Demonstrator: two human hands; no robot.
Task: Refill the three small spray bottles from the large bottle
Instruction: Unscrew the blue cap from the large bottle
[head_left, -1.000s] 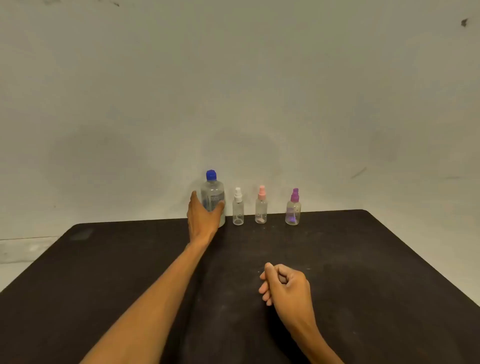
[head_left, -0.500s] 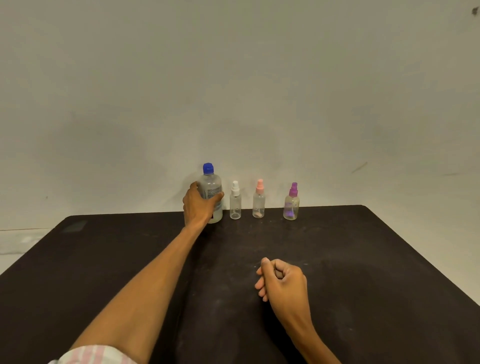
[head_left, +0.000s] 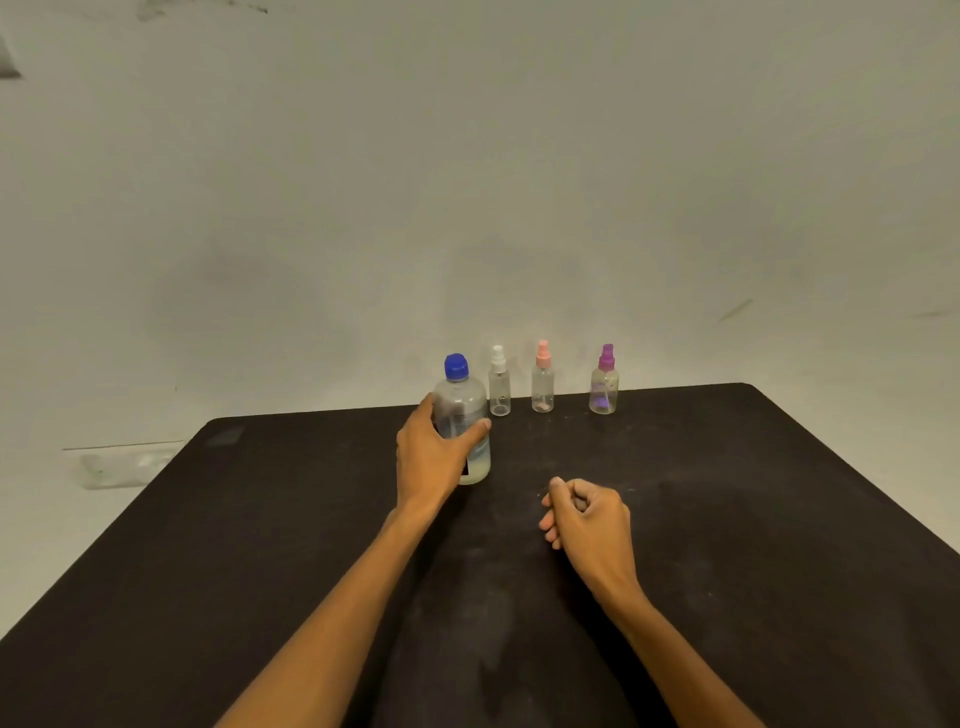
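A large clear bottle (head_left: 464, 410) with a blue cap stands on the black table (head_left: 753, 519), a little in front of the row of small bottles. My left hand (head_left: 428, 457) grips its body, thumb on the right side. Three small spray bottles stand along the far edge: a white-topped one (head_left: 499, 384), a pink-topped one (head_left: 543, 387) and a purple-topped one (head_left: 604, 384), all with their tops on. My right hand (head_left: 584, 514) rests on the table to the right with its fingers curled and nothing in it.
A pale wall rises right behind the table's far edge. The table's rounded far corners lie at left (head_left: 213, 423) and right (head_left: 748, 387). A pale strip (head_left: 124, 465) runs low along the wall at left.
My left hand closed round the large bottle and drew it toward me, out of the row. The right hand stayed in place.
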